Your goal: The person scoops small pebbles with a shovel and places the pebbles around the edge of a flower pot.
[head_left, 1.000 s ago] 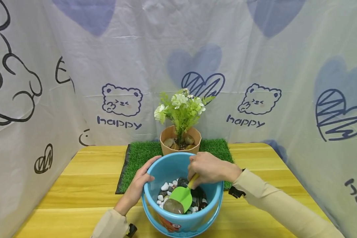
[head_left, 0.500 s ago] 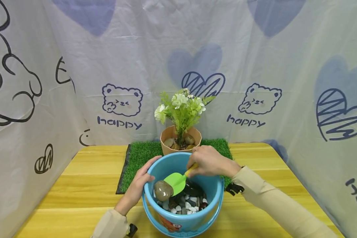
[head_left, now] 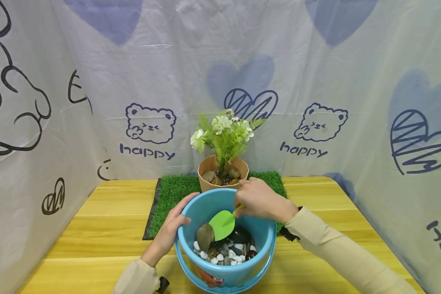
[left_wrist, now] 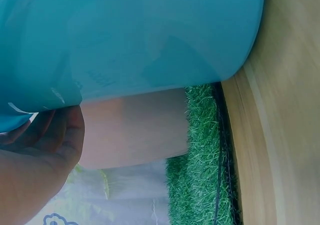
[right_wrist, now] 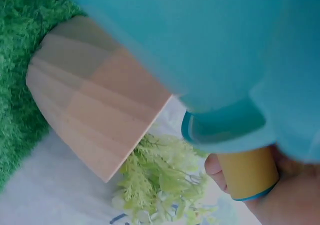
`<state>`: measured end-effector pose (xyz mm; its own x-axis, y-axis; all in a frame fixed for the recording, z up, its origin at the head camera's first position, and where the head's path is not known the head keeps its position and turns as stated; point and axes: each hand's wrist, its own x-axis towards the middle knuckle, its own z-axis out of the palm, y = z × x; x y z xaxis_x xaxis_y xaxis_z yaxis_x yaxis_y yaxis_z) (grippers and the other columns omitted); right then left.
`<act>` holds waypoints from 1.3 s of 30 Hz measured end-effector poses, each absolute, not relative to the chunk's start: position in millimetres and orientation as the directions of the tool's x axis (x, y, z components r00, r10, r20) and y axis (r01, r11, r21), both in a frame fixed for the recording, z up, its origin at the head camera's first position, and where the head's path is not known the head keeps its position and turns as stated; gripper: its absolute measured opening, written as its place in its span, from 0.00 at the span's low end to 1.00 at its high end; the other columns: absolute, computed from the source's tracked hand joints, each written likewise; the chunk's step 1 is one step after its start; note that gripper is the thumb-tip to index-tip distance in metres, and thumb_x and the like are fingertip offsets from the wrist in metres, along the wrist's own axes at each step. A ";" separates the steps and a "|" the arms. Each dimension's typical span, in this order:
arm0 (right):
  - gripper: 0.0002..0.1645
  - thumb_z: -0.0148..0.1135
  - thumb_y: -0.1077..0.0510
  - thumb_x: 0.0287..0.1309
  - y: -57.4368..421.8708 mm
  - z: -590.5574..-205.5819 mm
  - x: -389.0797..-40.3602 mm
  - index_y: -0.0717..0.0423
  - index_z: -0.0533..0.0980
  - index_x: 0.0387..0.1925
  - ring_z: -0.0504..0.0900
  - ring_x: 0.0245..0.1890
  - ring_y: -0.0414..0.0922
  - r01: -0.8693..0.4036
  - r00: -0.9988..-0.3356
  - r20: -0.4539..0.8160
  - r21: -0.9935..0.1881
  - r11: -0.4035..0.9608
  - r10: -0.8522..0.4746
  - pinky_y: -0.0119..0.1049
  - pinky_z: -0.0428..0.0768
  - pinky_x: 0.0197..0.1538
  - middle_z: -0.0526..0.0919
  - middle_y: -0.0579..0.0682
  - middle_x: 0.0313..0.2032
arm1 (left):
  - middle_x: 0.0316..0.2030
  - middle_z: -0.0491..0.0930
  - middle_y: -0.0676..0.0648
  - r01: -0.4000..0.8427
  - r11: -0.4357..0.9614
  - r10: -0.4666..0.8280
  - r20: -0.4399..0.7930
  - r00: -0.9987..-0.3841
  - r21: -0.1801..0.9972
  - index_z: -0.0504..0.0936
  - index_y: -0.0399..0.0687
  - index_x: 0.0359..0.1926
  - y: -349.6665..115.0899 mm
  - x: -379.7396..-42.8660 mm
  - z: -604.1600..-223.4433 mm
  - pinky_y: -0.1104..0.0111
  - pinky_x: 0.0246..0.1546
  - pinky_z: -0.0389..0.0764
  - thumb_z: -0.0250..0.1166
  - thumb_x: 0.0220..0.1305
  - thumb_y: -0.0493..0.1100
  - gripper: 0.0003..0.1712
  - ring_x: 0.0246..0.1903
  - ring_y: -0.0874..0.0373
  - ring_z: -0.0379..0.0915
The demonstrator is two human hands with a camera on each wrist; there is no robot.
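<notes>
A light blue bucket (head_left: 214, 201) stands in front of me, with small white and grey pebbles (head_left: 233, 256) inside. My left hand (head_left: 170, 224) holds its left rim, thumb over the edge; the left wrist view shows the fingers against the outer wall. A toy shovel with a green blade (head_left: 222, 225) is in my right hand (head_left: 262, 200), which grips the yellow handle (right_wrist: 247, 172). The blade is inside the bucket, its tip at a large brown stone (head_left: 205, 237) tilted by the left wall. A large dark stone (head_left: 239, 234) lies right of the blade.
Behind the bucket, a tan flowerpot (head_left: 203, 175) with stones and white-flowered greenery (head_left: 224, 134) stands on an artificial grass mat (head_left: 172, 194). The bucket's handle (head_left: 196, 281) hangs down at its front. A wooden table (head_left: 106, 228) lies beneath, with a printed curtain (head_left: 150, 73) behind.
The shovel rose and swung left, shifting the large brown stone to the bucket's left side; the stone has since dropped lower and tipped on edge. The left hand and bucket stayed put.
</notes>
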<state>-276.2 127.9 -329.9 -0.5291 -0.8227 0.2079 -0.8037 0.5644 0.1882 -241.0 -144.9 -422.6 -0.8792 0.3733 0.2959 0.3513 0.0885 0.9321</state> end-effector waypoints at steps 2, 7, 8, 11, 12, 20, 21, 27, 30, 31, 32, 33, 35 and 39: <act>0.09 0.73 0.42 0.47 126.6 -329.6 -274.9 0.38 0.85 0.19 0.70 0.28 0.39 -0.803 -0.534 0.196 0.186 0.566 -0.822 0.34 0.64 0.33 0.82 0.33 0.20 | 0.70 0.62 0.38 0.355 0.088 0.375 0.300 -0.877 0.931 0.58 0.60 0.75 -145.0 -241.2 -422.4 0.49 0.54 0.76 0.44 0.59 0.37 0.40 0.62 0.34 0.67; 0.09 0.73 0.42 0.47 124.1 -329.1 -274.3 0.38 0.87 0.22 0.69 0.28 0.38 -0.817 -0.539 0.161 0.140 0.560 -0.827 0.34 0.67 0.34 0.84 0.33 0.22 | 0.70 0.62 0.38 0.356 0.086 0.370 0.302 -0.879 0.930 0.58 0.59 0.75 -145.1 -241.3 -422.4 0.48 0.52 0.77 0.44 0.59 0.37 0.40 0.61 0.33 0.68; 0.09 0.73 0.42 0.47 123.9 -328.9 -274.1 0.39 0.87 0.22 0.69 0.28 0.38 -0.820 -0.537 0.153 0.132 0.556 -0.829 0.34 0.67 0.34 0.84 0.33 0.23 | 0.70 0.63 0.37 0.355 0.084 0.368 0.302 -0.879 0.931 0.58 0.59 0.75 -145.2 -241.1 -422.5 0.48 0.52 0.77 0.44 0.59 0.37 0.40 0.61 0.33 0.68; 0.08 0.72 0.41 0.48 124.8 -329.3 -272.5 0.38 0.88 0.25 0.68 0.28 0.37 -0.827 -0.542 0.123 0.096 0.554 -0.831 0.32 0.66 0.33 0.84 0.33 0.25 | 0.70 0.62 0.37 0.352 0.075 0.375 0.301 -0.877 0.933 0.57 0.57 0.75 -145.5 -240.5 -422.9 0.46 0.52 0.77 0.43 0.59 0.36 0.40 0.61 0.33 0.68; 0.09 0.72 0.41 0.48 125.0 -329.7 -271.8 0.38 0.88 0.26 0.68 0.28 0.36 -0.829 -0.542 0.115 0.089 0.552 -0.832 0.32 0.66 0.33 0.85 0.33 0.26 | 0.70 0.62 0.37 0.351 0.071 0.377 0.300 -0.876 0.934 0.57 0.58 0.75 -145.7 -240.3 -423.0 0.45 0.52 0.77 0.43 0.59 0.36 0.40 0.61 0.33 0.68; 0.09 0.71 0.40 0.48 122.2 -338.4 -268.8 0.36 0.89 0.29 0.66 0.27 0.36 -0.844 -0.511 0.146 0.100 0.527 -0.847 0.32 0.62 0.36 0.86 0.32 0.28 | 0.69 0.63 0.37 0.361 0.075 0.371 0.310 -0.875 0.930 0.57 0.53 0.75 -146.4 -240.0 -422.9 0.47 0.52 0.77 0.44 0.59 0.36 0.40 0.61 0.33 0.68; 0.10 0.71 0.39 0.48 121.3 -339.2 -268.9 0.36 0.89 0.29 0.67 0.28 0.36 -0.843 -0.508 0.156 0.111 0.526 -0.847 0.32 0.62 0.36 0.86 0.32 0.28 | 0.70 0.63 0.37 0.359 0.074 0.372 0.308 -0.876 0.930 0.57 0.52 0.75 -146.4 -239.9 -423.0 0.48 0.52 0.77 0.44 0.59 0.37 0.40 0.61 0.33 0.68; 0.10 0.69 0.39 0.50 119.3 -344.4 -271.6 0.35 0.88 0.30 0.69 0.30 0.37 -0.851 -0.484 0.179 0.132 0.509 -0.856 0.33 0.63 0.39 0.85 0.34 0.29 | 0.70 0.62 0.38 0.349 0.074 0.379 0.298 -0.876 0.934 0.57 0.56 0.75 -146.1 -239.2 -424.9 0.50 0.53 0.77 0.44 0.60 0.37 0.39 0.63 0.34 0.67; 0.09 0.69 0.39 0.51 120.9 -343.6 -273.1 0.34 0.88 0.30 0.68 0.29 0.36 -0.855 -0.485 0.177 0.110 0.507 -0.857 0.33 0.63 0.39 0.85 0.32 0.28 | 0.70 0.63 0.38 0.360 0.084 0.371 0.306 -0.877 0.929 0.57 0.55 0.75 -145.8 -239.4 -424.5 0.51 0.53 0.77 0.44 0.59 0.37 0.40 0.62 0.34 0.68; 0.09 0.68 0.39 0.51 122.1 -342.8 -273.3 0.34 0.88 0.29 0.68 0.29 0.36 -0.856 -0.487 0.178 0.100 0.508 -0.855 0.33 0.64 0.39 0.84 0.32 0.28 | 0.70 0.63 0.39 0.361 0.086 0.369 0.307 -0.877 0.929 0.57 0.55 0.75 -145.7 -239.6 -424.3 0.51 0.53 0.76 0.44 0.59 0.37 0.40 0.62 0.34 0.68; 0.09 0.68 0.39 0.51 123.4 -341.9 -273.4 0.34 0.88 0.29 0.67 0.28 0.35 -0.855 -0.491 0.177 0.091 0.511 -0.853 0.32 0.64 0.38 0.84 0.31 0.27 | 0.70 0.63 0.39 0.363 0.088 0.369 0.308 -0.877 0.928 0.57 0.55 0.75 -145.6 -239.7 -423.9 0.51 0.53 0.76 0.44 0.59 0.37 0.40 0.62 0.34 0.68; 0.09 0.68 0.39 0.51 125.0 -340.9 -273.2 0.34 0.87 0.30 0.66 0.28 0.35 -0.854 -0.495 0.177 0.080 0.513 -0.851 0.32 0.63 0.38 0.83 0.31 0.27 | 0.70 0.63 0.39 0.366 0.090 0.369 0.310 -0.876 0.926 0.57 0.54 0.75 -145.5 -239.8 -423.7 0.51 0.54 0.76 0.44 0.59 0.37 0.40 0.62 0.35 0.68; 0.09 0.68 0.39 0.52 128.6 -338.5 -272.8 0.34 0.87 0.30 0.64 0.26 0.35 -0.850 -0.507 0.177 0.056 0.523 -0.843 0.31 0.62 0.35 0.82 0.32 0.26 | 0.70 0.63 0.39 0.367 0.092 0.369 0.310 -0.876 0.926 0.58 0.55 0.75 -145.2 -240.0 -423.3 0.50 0.55 0.74 0.44 0.59 0.37 0.40 0.62 0.35 0.67; 0.10 0.67 0.39 0.53 135.1 -333.7 -270.9 0.35 0.87 0.33 0.60 0.25 0.35 -0.849 -0.519 0.181 0.007 0.528 -0.836 0.30 0.58 0.32 0.81 0.32 0.26 | 0.70 0.63 0.40 0.367 0.094 0.370 0.310 -0.876 0.925 0.58 0.59 0.74 -144.8 -240.2 -423.4 0.48 0.57 0.71 0.44 0.59 0.37 0.40 0.63 0.36 0.67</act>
